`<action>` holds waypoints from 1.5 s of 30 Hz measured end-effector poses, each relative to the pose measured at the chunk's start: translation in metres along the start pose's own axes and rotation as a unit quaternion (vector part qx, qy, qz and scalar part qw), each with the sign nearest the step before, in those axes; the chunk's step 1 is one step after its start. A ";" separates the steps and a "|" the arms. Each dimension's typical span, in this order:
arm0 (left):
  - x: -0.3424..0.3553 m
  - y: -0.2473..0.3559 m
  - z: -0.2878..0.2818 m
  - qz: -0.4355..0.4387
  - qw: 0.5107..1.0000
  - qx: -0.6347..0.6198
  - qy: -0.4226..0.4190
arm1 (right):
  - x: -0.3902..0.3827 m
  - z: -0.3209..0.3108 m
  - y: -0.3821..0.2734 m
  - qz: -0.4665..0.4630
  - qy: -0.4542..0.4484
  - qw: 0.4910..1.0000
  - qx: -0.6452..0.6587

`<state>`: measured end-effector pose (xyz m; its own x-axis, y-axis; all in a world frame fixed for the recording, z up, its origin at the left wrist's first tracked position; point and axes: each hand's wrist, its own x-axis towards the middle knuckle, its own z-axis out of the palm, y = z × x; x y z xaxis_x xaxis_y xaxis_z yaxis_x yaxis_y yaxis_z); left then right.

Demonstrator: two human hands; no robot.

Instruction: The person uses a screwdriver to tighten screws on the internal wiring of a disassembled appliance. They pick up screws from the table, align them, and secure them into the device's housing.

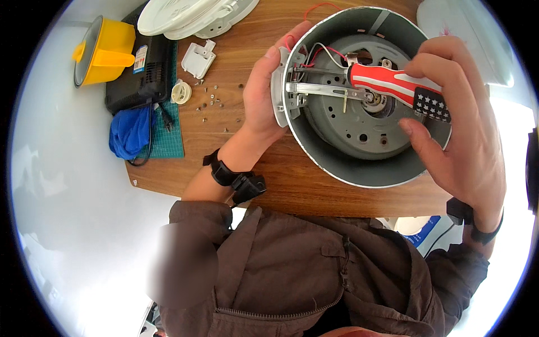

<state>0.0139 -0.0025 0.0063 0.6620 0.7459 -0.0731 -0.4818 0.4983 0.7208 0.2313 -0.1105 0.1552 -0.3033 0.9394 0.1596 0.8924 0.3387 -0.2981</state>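
The right fingers [449, 62] are bending loosely round the red, white and black screwdriver [387, 81], the thumb hanging apart from it; the left fingers [263, 70] are gripping a white plastic piece [278, 92] at the left rim of the metal shell [348, 168]. Below the right thumb, open room is lying inside the shell's rim. Between both sets of fingers, the shell is holding a grey plate [325, 121] and metal strips [320, 89]. Left of the left fingers, small screws [213, 101] are lying on the bench [168, 174]; farther left, a yellow pot [115, 42] is sitting by a black box [120, 92], its contents hidden.
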 end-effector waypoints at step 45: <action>0.002 -0.012 0.006 -0.006 0.999 -0.038 -0.005 | -0.020 0.017 -0.004 0.075 0.092 0.991 0.062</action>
<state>0.0245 -0.0100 0.0014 0.6736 0.7353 -0.0752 -0.5157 0.5405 0.6648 0.2283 -0.1298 0.1372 -0.0933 0.9584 0.2696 0.8712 0.2097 -0.4440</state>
